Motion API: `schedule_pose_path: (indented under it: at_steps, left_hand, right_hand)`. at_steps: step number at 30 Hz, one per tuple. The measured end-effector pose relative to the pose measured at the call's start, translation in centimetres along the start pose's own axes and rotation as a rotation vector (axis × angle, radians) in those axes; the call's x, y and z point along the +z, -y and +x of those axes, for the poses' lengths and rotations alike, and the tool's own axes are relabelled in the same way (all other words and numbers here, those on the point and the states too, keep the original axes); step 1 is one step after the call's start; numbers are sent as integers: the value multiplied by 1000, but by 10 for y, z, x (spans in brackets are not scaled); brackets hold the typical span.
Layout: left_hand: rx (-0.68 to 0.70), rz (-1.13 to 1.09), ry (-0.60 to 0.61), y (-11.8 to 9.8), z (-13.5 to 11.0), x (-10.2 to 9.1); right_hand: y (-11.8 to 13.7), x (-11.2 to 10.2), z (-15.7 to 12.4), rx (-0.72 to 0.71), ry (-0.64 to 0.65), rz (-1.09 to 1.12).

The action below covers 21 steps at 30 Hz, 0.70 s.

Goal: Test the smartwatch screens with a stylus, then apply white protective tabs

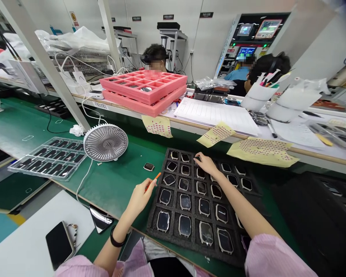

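My left hand (141,194) is closed around a slim orange stick-shaped tool (153,181), its tip pointing up and right beside the tray. The tool's exact kind does not show. A black foam tray (173,209) holds rows of square smartwatch cases with dark screens, such as one smartwatch (185,225) at the front. At the tray's far row, my right hand (207,163) pinches at a pocket; a dark edge, apparently of a smartwatch, shows under the fingertips, mostly hidden. Left of the tray, a single watch case (149,166) lies on the green mat.
A grey fan (106,142) and a clear plastic tray (50,157) of dark parts stand left. Two phones, one black (60,244), lie near the front edge. Pink foam trays (144,90) and papers (216,115) rest on the shelf above. Black foam (302,215) lies right. Other people sit beyond.
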<state>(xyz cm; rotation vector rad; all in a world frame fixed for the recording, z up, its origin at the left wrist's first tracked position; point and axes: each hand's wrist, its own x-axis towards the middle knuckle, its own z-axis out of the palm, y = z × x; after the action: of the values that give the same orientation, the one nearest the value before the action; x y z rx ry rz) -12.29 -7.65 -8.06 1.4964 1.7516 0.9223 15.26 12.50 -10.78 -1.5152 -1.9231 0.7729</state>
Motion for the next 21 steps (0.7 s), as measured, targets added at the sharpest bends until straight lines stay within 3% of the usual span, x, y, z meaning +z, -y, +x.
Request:
schedule_pose_path:
  at_steps: [5, 9, 13, 21]
  left_hand:
    - [82, -198, 83, -18, 4, 13]
    - [111, -370, 190, -36, 8, 34]
    - [112, -434, 191, -48, 10, 43]
    - [132, -415, 171, -50, 7, 34]
  right_hand:
    - [32, 8, -31, -28, 43, 510]
    - [79, 25, -66, -15, 181, 802]
    - [112, 31, -86, 93, 355, 1196]
    - [125, 33, -90, 108, 368, 1269]
